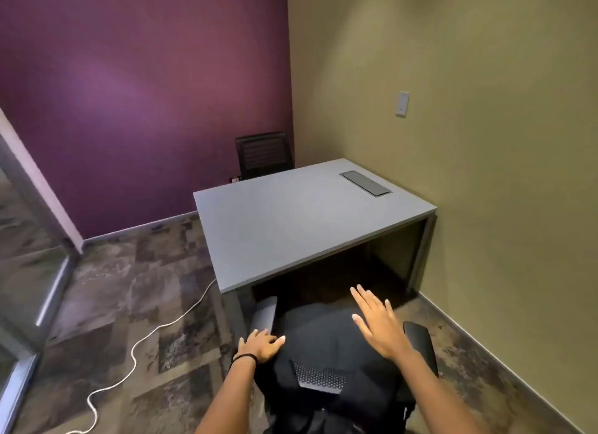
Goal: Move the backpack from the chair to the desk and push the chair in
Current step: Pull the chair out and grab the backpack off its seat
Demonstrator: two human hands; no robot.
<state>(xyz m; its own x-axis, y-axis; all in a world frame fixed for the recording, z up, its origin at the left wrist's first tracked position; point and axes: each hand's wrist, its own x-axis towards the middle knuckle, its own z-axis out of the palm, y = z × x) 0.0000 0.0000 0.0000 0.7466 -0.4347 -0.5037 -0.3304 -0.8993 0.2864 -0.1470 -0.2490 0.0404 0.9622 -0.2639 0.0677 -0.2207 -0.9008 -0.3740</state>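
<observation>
A black backpack (326, 346) lies on the seat of a black office chair (420, 339) in front of the grey desk (291, 220). The chair's grey armrest (266, 314) shows at the left and a dark one at the right. My left hand (259, 344) rests on the backpack's left side, fingers curled against the fabric. Above the backpack's right side hovers my right hand (377, 323), fingers spread and holding nothing. The chair's seat and base are hidden under the backpack.
A second black chair (263, 155) stands behind the desk by the purple wall. A metal cable hatch (365, 183) is set in the desk's far right. A white cable (136, 346) snakes across the carpet at left. The beige wall is close on the right; a glass partition is at left.
</observation>
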